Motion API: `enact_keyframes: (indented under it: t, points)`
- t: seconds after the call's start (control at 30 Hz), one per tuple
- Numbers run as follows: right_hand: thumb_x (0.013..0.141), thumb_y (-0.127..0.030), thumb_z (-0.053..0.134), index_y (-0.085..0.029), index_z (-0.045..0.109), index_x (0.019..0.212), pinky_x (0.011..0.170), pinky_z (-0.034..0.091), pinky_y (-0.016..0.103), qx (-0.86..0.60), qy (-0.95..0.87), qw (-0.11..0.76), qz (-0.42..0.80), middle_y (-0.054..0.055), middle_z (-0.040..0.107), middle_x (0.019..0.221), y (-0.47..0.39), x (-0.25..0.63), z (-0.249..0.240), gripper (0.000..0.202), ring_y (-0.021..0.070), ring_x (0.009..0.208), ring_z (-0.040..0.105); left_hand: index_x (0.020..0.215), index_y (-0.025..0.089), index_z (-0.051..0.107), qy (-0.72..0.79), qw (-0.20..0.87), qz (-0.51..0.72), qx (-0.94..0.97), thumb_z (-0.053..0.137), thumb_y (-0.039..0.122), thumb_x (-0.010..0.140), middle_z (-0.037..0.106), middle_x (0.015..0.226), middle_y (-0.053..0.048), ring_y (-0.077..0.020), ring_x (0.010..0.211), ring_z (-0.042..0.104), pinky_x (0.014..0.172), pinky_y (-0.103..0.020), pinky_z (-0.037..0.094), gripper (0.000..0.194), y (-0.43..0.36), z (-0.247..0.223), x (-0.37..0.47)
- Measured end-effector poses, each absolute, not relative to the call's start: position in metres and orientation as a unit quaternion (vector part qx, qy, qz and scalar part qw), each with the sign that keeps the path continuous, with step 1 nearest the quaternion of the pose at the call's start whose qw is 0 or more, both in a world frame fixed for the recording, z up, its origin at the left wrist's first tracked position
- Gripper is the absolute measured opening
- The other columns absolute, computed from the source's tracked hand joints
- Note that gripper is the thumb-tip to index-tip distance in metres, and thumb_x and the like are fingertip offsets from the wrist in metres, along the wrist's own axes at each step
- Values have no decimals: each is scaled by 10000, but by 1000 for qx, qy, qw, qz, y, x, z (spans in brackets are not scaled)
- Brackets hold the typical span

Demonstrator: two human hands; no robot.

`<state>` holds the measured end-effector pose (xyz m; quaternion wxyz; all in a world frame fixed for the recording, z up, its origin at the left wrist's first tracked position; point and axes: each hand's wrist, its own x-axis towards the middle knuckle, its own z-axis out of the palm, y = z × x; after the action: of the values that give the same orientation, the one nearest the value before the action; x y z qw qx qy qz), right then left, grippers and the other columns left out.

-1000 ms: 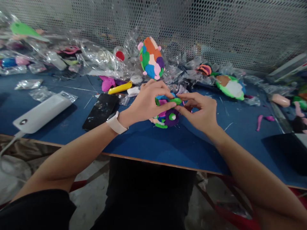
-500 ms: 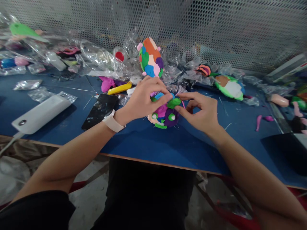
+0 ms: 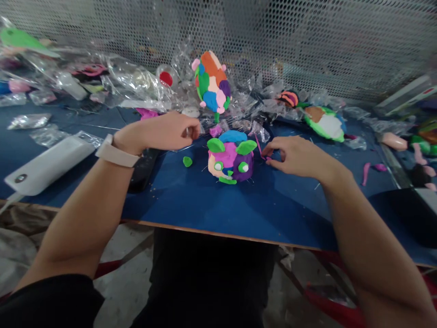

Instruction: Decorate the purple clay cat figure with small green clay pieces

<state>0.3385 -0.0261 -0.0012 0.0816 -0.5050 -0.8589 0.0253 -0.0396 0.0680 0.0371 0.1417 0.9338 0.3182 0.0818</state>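
Note:
A clay animal head (image 3: 230, 159) in pink, purple, peach and blue sits on the blue table, with green ears and green-rimmed white eyes. My right hand (image 3: 290, 157) is just to its right, thumb and forefinger closing around the lower end of a thin pink stick (image 3: 258, 146). Up and to the left of the head is my left hand (image 3: 164, 131), its fingers curled; what they hold, if anything, is hidden. A small green clay piece (image 3: 187, 161) lies between that hand and the head.
Behind the head stands a patchwork clay body (image 3: 212, 84). A clay turtle-like shell (image 3: 324, 123) rests at right. At left are a white power bank (image 3: 49, 164) and a dark phone (image 3: 143, 171) partly under my wrist. Plastic wrappers (image 3: 136, 84) crowd the mesh panel (image 3: 259, 36).
Both hands have left the green ear, which now stays on the head. My left hand moved left, uncovering the green piece. My right hand drew back slightly to the pink stick.

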Motion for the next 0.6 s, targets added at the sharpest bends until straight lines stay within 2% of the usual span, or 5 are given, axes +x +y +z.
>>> enact_keyframes:
  t: [0.13,0.27,0.4,0.5,0.6]
  points:
    - [822,-185,693,-261,751,874,626,401,320,-531,-844,64,44,-13,787,880,-27,336,1,109,140,632,603,1026,237,761,312,173,-58,932,698,271,752,776,891,-6,-135,662,662,602,-236,468,283,77,39,-58]
    - [794,-182,682,-268,757,874,612,392,335,-545,-835,66,44,-15,766,838,-28,335,4,139,150,626,600,1023,300,780,299,239,-92,919,844,396,660,770,837,11,-177,672,703,580,-254,467,381,72,35,-51]
    - [872,-213,661,-255,771,899,652,441,346,-513,-850,108,52,20,763,907,-25,336,2,121,157,663,615,838,264,759,273,232,-62,932,780,479,774,722,745,8,-156,607,647,610,-267,443,226,67,28,-41]
    - [957,-268,624,-259,768,947,729,499,351,-481,-862,148,62,42,753,974,-23,334,4,145,188,787,675,959,231,747,302,156,-22,940,675,501,869,736,835,-24,-165,669,640,651,-270,429,294,64,30,-37]
    - [988,-254,582,-246,755,988,789,528,365,-471,-863,174,56,65,736,1008,-25,330,8,173,215,871,700,1091,203,709,322,111,-16,940,620,431,918,754,988,-52,-191,797,657,730,-294,434,300,58,37,-33]
